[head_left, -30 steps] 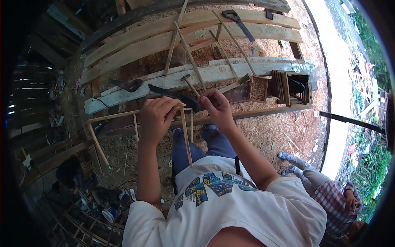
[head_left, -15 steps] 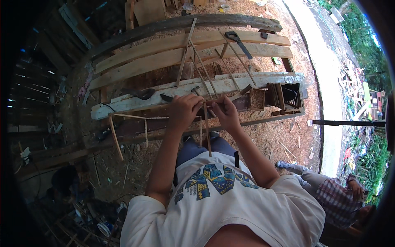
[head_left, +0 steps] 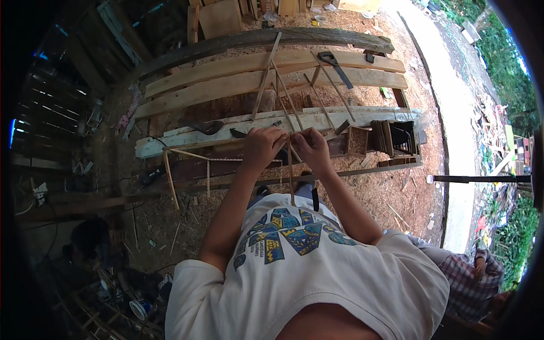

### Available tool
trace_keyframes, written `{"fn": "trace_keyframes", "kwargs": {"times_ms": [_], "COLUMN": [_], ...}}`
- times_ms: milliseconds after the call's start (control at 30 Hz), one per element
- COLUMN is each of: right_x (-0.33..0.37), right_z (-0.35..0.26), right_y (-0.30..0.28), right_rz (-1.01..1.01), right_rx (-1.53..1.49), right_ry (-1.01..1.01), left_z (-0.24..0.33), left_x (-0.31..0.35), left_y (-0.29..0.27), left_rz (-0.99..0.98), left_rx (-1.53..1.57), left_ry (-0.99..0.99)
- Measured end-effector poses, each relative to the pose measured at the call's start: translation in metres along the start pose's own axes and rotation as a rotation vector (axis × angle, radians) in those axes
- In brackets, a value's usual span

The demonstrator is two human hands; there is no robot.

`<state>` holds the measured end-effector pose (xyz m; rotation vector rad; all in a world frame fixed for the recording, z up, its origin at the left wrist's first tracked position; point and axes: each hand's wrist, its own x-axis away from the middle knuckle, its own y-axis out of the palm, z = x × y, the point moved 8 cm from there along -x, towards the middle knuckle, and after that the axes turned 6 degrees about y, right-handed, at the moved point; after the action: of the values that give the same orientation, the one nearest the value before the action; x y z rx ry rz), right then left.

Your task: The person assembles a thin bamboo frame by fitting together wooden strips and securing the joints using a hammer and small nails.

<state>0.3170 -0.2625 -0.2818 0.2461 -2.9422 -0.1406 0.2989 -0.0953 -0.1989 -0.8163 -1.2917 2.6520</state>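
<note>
Just over the near side of the workbench, my left hand (head_left: 264, 148) and my right hand (head_left: 313, 151) come together with closed fingertips. A thin wooden strip (head_left: 292, 178) runs from between them toward my shirt, and both hands pinch at its far end. How the fingers meet there is too small to make out. Beside my left hand, a jointed frame of thin wooden strips (head_left: 208, 173) extends left, one leg hanging over the bench's near edge. A small wooden box (head_left: 357, 140) sits to the right of my right hand.
Long planks (head_left: 209, 96) span the bench, with several thin sticks (head_left: 288, 96) across them. A handsaw (head_left: 338, 71) lies at the far right. A dark curved tool (head_left: 203, 128) rests on the pale board. Slatted wooden frames (head_left: 391, 139) stand at the right end. Another person (head_left: 470, 277) is at lower right.
The bench and things on it sit slightly lower and farther right in the view. My hands stay together at the strip, whose near end now overlaps my shirt more.
</note>
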Motion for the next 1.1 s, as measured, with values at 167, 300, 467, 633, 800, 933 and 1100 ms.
{"fn": "trace_keyframes", "kwargs": {"times_ms": [167,300,467,633,800,933,1100], "right_x": [0.000,-0.003,-0.007,-0.008,-0.006,-0.006,-0.005], "right_z": [-0.028,-0.054,-0.058,-0.066,-0.071,-0.071,-0.072], "right_y": [-0.002,0.001,0.007,0.008,0.012,0.012,0.016], "right_rz": [0.058,0.003,-0.059,-0.077,-0.081,-0.091,-0.093], "right_rx": [0.277,0.414,0.438,0.538,0.618,0.582,0.594], "right_ry": [-0.043,-0.143,-0.246,-0.357,-0.382,-0.400,-0.413], "left_z": [0.004,0.005,0.002,0.002,0.002,0.003,0.000], "left_x": [0.003,-0.004,0.000,0.000,0.000,0.000,0.005], "left_y": [0.004,-0.003,0.001,0.002,-0.001,-0.002,-0.004], "left_rz": [-0.018,0.010,0.026,-0.017,-0.032,-0.015,0.021], "left_rx": [-0.051,-0.054,-0.051,-0.053,-0.025,-0.013,-0.018], "left_ry": [-0.012,0.016,0.014,-0.027,-0.062,-0.052,-0.027]}}
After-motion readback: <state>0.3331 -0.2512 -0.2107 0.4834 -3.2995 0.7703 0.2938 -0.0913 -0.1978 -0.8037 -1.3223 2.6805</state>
